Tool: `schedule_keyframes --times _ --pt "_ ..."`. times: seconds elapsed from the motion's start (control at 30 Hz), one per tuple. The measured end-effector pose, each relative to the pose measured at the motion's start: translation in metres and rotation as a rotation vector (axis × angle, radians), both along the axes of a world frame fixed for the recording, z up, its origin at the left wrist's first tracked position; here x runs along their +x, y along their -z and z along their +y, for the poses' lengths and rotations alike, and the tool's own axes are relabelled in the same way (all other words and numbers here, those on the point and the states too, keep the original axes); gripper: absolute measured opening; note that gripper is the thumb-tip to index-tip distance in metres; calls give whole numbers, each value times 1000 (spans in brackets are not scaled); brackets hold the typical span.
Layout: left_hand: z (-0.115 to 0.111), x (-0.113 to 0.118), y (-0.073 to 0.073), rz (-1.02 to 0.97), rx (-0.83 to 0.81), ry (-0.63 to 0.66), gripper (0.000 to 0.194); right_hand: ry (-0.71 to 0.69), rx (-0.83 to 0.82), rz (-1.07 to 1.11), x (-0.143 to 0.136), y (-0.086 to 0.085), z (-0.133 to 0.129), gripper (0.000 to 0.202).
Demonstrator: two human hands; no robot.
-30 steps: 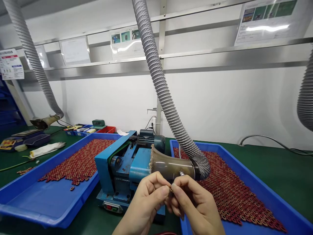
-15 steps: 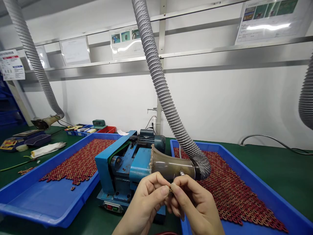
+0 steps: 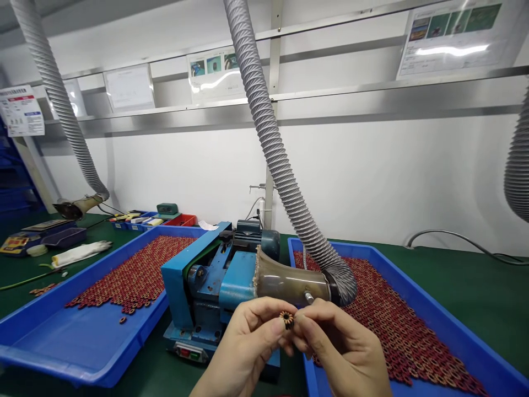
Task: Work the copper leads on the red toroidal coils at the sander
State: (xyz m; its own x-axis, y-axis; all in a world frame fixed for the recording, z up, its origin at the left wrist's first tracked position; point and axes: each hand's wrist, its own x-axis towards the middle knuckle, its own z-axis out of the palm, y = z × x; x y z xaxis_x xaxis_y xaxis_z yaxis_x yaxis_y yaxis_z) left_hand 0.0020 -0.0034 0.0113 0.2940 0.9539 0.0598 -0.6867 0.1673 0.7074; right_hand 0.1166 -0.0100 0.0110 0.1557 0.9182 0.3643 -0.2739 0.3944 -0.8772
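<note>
A small toothed ring (image 3: 286, 318), dark with copper-coloured stripes, is pinched between the thumb and forefinger of my left hand (image 3: 252, 342), its round face toward the camera. My right hand (image 3: 341, 344) is just to its right, thumb and forefinger pressed together at the ring's edge; whether anything is between those fingertips is too small to tell. Both hands are in front of a blue belt machine (image 3: 210, 286) with a brownish translucent hood (image 3: 289, 278) on its right.
Blue trays of many red rings flank the machine, one on the left (image 3: 82, 353) and one on the right (image 3: 454, 325). A grey hose (image 3: 273, 138) drops to the hood. A white glove (image 3: 80, 253) lies at the left, near small bins (image 3: 142, 221).
The ring has turned so that its round face shows between my fingertips. My right hand has shifted slightly right, and its fingertips are a little farther from those of my left hand.
</note>
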Motion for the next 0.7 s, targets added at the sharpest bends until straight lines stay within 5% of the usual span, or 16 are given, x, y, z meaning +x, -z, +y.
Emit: schedule_keyframes --times 0.13,0.23,0.4,0.53,0.7 --pt "6 -2 9 -18 106 -33 18 -52 69 -404 16 3 6 26" --pt "13 -6 16 -106 216 92 13 -79 64 -573 25 3 8 28" --pt "17 -6 19 -3 207 254 28 -170 -74 -231 20 2 3 26" --pt "19 -1 27 34 224 234 36 -347 -151 -11 9 2 2 33" --pt "22 -2 37 47 287 203 41 -349 -213 168 -1 4 3 33"
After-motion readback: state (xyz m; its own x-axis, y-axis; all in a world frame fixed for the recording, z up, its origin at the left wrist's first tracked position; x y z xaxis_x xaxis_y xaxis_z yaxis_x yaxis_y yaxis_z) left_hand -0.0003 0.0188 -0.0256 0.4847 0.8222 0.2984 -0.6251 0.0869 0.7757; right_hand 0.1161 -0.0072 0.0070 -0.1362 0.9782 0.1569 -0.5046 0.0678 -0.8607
